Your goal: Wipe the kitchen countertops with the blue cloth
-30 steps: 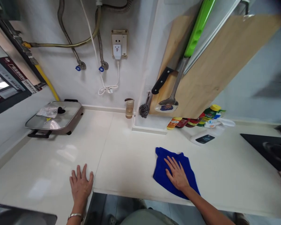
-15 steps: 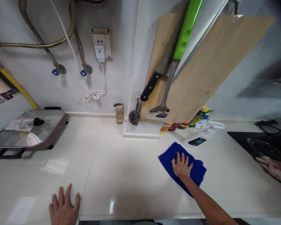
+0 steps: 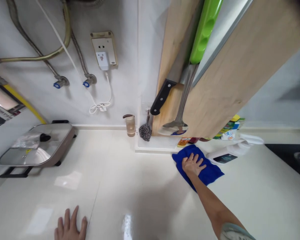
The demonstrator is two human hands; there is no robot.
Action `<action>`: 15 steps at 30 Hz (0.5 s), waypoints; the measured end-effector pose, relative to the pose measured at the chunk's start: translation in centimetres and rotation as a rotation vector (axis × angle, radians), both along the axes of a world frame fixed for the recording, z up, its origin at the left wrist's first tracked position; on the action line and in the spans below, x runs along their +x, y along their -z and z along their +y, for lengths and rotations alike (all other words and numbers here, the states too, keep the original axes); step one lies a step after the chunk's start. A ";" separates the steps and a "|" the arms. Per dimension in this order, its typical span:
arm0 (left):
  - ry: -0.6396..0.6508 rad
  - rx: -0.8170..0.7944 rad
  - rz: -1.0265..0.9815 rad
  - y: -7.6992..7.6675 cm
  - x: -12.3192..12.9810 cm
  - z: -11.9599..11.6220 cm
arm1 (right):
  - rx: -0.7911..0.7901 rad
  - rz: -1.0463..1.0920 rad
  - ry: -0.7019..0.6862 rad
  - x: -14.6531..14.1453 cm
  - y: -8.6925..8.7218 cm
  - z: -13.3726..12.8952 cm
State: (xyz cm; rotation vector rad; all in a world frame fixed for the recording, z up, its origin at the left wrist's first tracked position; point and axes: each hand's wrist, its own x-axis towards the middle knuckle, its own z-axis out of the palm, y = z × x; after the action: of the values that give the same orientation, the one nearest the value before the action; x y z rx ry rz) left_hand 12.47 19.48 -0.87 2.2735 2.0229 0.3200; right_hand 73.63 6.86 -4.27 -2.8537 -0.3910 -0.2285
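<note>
On the white countertop (image 3: 115, 186) a blue cloth (image 3: 212, 173) lies spread out. Pressed flat on top of it is my right hand (image 3: 193, 165), fingers apart. Close beyond the cloth, on its right, a white spray bottle (image 3: 227, 153) with a dark label leans or lies near the wall. My left hand (image 3: 70, 226) rests palm down near the counter's front edge, fingers spread, holding nothing; its lower part is cut off by the frame.
A wooden cutting board (image 3: 215, 80), a black-handled knife (image 3: 162, 96) and a green-handled ladle (image 3: 202, 36) hang over the counter. A steel scrubber (image 3: 145, 132) and a small cup (image 3: 130, 126) stand near the corner. An electric pan (image 3: 40, 143) sits left, a dark cooktop (image 3: 290, 158) right.
My right hand has pushed the cloth away from me, toward the wall and the spray bottle. The view has shifted closer to the wall; my left hand stays flat on the counter.
</note>
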 end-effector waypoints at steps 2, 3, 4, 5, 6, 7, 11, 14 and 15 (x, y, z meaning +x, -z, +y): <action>0.009 0.024 0.013 0.0 0.1 -0.2 | 0.008 0.020 -0.039 0.0 0.1 -0.4; 0.018 0.036 0.017 -0.1 0.1 -0.4 | 0.013 0.021 -0.061 -0.2 0.3 -0.8; 0.018 0.042 0.017 -0.1 0.2 -0.6 | 0.018 0.014 -0.087 -0.6 0.6 -1.2; 0.020 0.042 0.017 -0.2 0.2 -0.7 | 0.021 -0.001 -0.115 -1.1 1.0 -1.7; 0.026 0.046 0.017 -0.2 0.3 -0.9 | 0.023 -0.019 -0.148 -1.8 1.3 -2.1; 0.031 0.056 0.016 -0.2 0.3 -1.0 | 0.022 -0.035 -0.184 -2.6 1.6 -2.6; 0.033 0.098 -0.005 0.1 0.1 -1.5 | 0.004 -0.067 -0.334 -7.8 2.1 -4.0; 0.046 0.117 -0.050 0.5 -0.1 -1.9 | 0.019 -0.134 -0.441 -12.5 2.2 -4.4; 0.053 0.120 -0.062 0.6 -0.2 -2.0 | 0.032 -0.162 -0.478 -14.1 2.3 -4.4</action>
State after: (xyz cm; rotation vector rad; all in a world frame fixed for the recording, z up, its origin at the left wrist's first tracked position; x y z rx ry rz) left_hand 12.23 17.46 -1.50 2.3490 1.9603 0.5147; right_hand 59.56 2.44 -6.56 -2.6178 -1.0671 -0.3652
